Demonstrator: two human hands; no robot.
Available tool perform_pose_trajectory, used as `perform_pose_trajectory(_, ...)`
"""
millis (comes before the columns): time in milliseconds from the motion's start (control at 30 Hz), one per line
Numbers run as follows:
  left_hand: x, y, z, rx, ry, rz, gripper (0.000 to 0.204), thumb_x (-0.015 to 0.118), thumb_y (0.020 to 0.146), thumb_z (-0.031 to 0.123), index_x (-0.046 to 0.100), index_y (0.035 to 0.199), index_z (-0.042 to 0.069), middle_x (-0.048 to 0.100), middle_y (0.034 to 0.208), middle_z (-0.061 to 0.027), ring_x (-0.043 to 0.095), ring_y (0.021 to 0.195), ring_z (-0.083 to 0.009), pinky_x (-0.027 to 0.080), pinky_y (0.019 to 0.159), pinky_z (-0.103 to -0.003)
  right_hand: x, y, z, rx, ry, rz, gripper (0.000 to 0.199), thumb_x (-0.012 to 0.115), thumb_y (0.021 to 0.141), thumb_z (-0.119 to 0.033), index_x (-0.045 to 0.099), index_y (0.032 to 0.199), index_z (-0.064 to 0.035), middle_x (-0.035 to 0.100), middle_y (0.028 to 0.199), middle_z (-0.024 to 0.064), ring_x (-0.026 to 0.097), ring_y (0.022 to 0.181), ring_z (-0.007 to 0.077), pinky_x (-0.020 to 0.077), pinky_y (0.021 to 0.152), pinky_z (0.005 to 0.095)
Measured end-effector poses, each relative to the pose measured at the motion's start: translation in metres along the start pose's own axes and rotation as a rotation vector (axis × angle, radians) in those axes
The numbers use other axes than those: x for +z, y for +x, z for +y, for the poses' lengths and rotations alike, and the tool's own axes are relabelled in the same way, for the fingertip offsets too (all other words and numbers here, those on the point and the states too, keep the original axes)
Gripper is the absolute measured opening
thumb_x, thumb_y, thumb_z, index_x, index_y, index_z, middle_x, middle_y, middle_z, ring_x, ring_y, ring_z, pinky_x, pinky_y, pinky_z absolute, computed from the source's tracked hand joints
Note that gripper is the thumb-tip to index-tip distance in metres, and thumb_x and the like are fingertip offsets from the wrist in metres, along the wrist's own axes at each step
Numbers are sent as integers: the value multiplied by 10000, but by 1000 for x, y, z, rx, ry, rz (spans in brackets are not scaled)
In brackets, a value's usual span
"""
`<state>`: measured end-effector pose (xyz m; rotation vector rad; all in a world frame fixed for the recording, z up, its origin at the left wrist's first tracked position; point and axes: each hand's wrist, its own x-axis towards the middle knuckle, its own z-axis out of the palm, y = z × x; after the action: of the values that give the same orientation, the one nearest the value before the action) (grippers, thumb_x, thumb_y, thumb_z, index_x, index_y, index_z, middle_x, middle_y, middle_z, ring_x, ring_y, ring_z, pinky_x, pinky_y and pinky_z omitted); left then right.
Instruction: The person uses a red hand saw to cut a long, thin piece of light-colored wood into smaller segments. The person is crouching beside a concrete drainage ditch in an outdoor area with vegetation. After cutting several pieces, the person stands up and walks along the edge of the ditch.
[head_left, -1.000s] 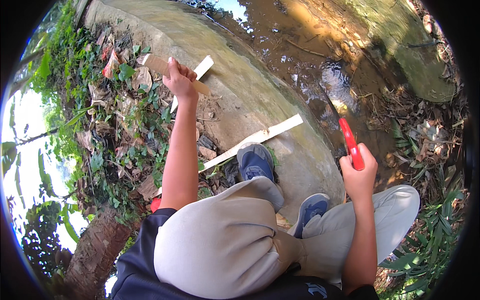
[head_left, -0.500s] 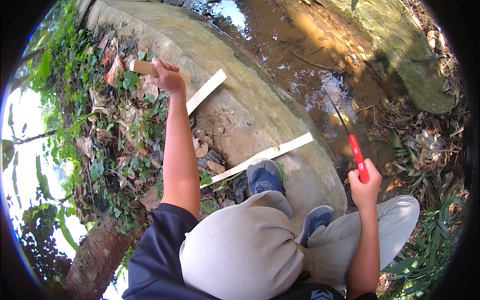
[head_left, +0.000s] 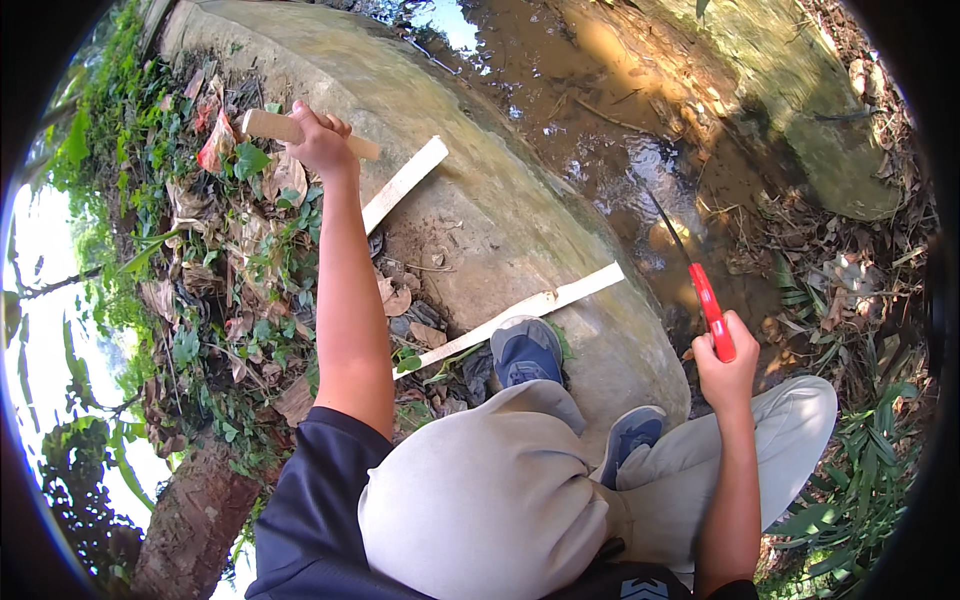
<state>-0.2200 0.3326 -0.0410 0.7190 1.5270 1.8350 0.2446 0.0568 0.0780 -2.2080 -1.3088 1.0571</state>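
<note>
Head view: at far left, a brown tree trunk (head_left: 195,515) stands below green creepers and dry leaves (head_left: 240,300). Beyond them, the left hand (head_left: 322,148) has its fingers wrapped around a short wooden block (head_left: 272,126), whose ends jut out on both sides. Just right, an upper pale strip (head_left: 408,182) lies on the stone ledge (head_left: 490,220), partly hidden by the forearm. Lower, a longer pale strip (head_left: 515,316) runs past the toe of the left shoe (head_left: 527,352). Near brown water (head_left: 600,165), the right hand (head_left: 727,365) grips a red-handled tool (head_left: 706,298), its narrow dark blade pointing up-left.
</note>
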Motion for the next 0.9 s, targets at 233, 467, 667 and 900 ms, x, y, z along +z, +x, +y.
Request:
perform_pose_trajectory(233, 0, -21, 18, -281, -383, -125, 378, 473, 1064, 400, 405, 797, 142, 333, 593, 1, 400, 568, -147, 387, 583, -343, -4, -4, -10, -47, 92, 19, 220, 641, 783, -15, 437, 710, -52, 463, 562, 10, 431, 523, 62, 358, 503, 270)
perform_pose_trajectory(467, 20, -122, 16, -269, -206, -247, 360, 487, 1063, 428, 511, 972, 80, 493, 879, 1, 470, 795, -142, 422, 772, -312, -9, -7, -31, -143, 183, -46, 181, 657, 762, 1, 488, 726, -52, 527, 585, 1, 509, 525, 53, 399, 517, 244)
perform_pose_trajectory(667, -73, -190, 14, -294, 108, -256, 383, 639, 1001, 181, 426, 1284, 37, 631, 1066, -118, 631, 993, -212, 535, 913, -367, -7, -10, -23, -122, 194, -85, 182, 655, 774, 4, 484, 737, -47, 521, 586, 1, 503, 534, 44, 405, 518, 245)
perform_pose_trajectory(900, -158, -229, 41, -455, 221, -207, 324, 705, 927, 48, 551, 1211, 24, 646, 1165, -110, 671, 980, -212, 586, 849, -347, -7, -8, -29, -160, 230, -125, 182, 649, 785, 12, 481, 744, -45, 498, 583, -1, 477, 540, 37, 387, 509, 245)
